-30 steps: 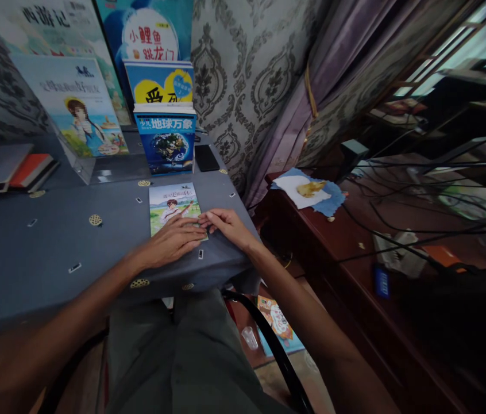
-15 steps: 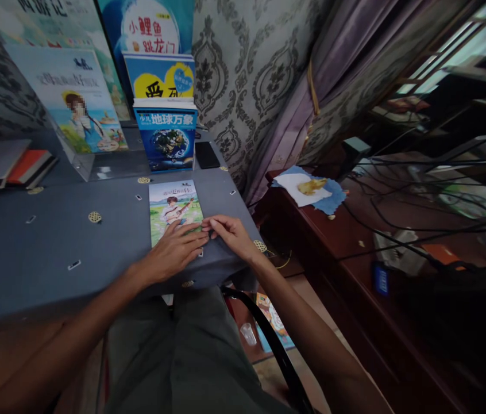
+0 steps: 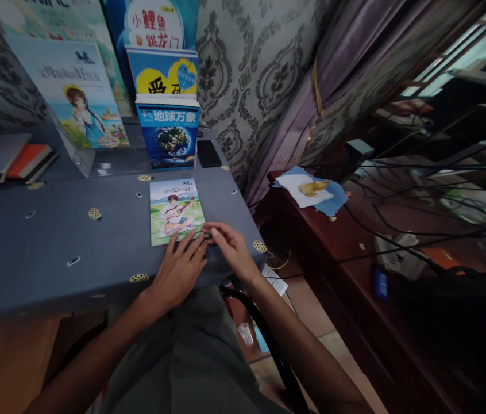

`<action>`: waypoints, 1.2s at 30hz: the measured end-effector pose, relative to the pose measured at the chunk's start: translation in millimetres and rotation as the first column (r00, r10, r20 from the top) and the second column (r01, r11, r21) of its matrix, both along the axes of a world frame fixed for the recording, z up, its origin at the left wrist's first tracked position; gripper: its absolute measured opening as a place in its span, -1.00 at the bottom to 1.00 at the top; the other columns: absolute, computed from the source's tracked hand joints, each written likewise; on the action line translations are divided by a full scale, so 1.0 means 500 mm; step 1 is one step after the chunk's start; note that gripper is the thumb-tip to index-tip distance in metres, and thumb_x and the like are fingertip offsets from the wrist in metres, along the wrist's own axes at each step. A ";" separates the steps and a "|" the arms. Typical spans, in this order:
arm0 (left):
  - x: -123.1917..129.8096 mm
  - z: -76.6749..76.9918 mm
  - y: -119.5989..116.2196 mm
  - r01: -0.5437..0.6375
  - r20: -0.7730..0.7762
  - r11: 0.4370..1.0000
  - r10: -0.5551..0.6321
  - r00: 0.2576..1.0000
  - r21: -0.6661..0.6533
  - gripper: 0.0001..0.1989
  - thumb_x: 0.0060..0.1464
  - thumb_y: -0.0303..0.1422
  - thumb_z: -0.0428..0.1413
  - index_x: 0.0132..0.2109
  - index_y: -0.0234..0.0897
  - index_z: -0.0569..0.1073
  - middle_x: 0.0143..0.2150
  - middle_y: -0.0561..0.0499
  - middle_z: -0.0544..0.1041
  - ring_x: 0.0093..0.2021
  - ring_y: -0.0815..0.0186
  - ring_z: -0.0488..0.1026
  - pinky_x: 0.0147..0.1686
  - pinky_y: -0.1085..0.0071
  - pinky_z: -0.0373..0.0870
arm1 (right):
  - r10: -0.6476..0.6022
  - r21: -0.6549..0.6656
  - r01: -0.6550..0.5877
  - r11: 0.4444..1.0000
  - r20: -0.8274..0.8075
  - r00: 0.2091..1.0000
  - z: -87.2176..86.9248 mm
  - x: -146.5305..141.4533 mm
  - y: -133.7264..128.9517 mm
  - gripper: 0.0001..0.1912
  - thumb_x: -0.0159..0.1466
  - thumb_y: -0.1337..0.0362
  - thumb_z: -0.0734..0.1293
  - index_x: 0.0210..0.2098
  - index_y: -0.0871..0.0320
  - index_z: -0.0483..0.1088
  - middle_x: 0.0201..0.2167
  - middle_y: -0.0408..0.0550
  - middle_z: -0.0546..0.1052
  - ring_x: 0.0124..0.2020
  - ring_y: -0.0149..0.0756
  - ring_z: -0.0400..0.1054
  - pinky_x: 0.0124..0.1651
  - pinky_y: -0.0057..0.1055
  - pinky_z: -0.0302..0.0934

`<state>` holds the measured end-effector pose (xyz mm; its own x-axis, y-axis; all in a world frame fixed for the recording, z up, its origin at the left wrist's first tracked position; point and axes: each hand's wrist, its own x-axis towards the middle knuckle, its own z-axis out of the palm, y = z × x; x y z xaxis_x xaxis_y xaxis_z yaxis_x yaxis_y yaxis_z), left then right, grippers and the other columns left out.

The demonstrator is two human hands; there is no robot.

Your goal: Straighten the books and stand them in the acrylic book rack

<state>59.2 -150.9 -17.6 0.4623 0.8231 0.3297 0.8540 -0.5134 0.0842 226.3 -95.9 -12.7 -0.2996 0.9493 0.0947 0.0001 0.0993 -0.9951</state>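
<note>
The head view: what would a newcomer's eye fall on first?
Probably the bright blue globe book, upright on the table. Nearer, the left hand and right hand lie at the lower edge of a flat guitar-cover book. A yellowish thing lies on white and blue sheets at right.

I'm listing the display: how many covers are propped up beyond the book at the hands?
5 visible: green cover, back left; pale cover before it; teal cover, back right; yellow-marked cover before that, then globe cover in front. Others may be hidden behind.
</note>
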 end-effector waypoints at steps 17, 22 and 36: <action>-0.024 -0.002 -0.029 -0.031 0.001 1.000 0.031 1.000 0.002 -0.62 0.41 -0.35 -0.19 0.22 -0.31 0.35 0.30 -0.23 0.40 0.36 0.10 0.27 0.32 -0.02 0.18 | -0.054 -0.042 0.054 0.998 -0.013 0.998 -0.009 -0.017 -0.033 -0.64 0.34 -0.04 0.32 -0.03 0.03 0.49 -0.03 0.00 0.60 0.03 -0.16 0.47 0.10 -0.21 0.37; -0.037 0.003 -0.035 -0.062 -0.003 0.998 0.062 0.998 -0.005 -0.63 0.41 -0.33 -0.17 0.18 -0.36 0.38 0.26 -0.27 0.44 0.32 0.07 0.32 0.29 -0.03 0.22 | 0.040 -0.038 -0.042 0.998 -0.048 0.998 -0.007 -0.042 -0.035 -0.65 0.33 -0.02 0.34 -0.02 0.02 0.46 -0.02 -0.02 0.59 0.08 -0.17 0.45 0.18 -0.19 0.32; -0.105 0.011 -0.071 -0.145 -0.010 0.986 0.146 0.989 0.083 -0.64 0.40 -0.34 -0.16 0.14 -0.38 0.42 0.22 -0.27 0.48 0.24 0.04 0.40 0.24 -0.03 0.23 | 0.157 -0.005 -0.157 0.988 -0.031 0.987 -0.007 -0.105 -0.031 -0.73 0.34 0.08 0.33 -0.04 0.06 0.46 -0.04 -0.02 0.57 0.05 -0.24 0.46 0.14 -0.25 0.36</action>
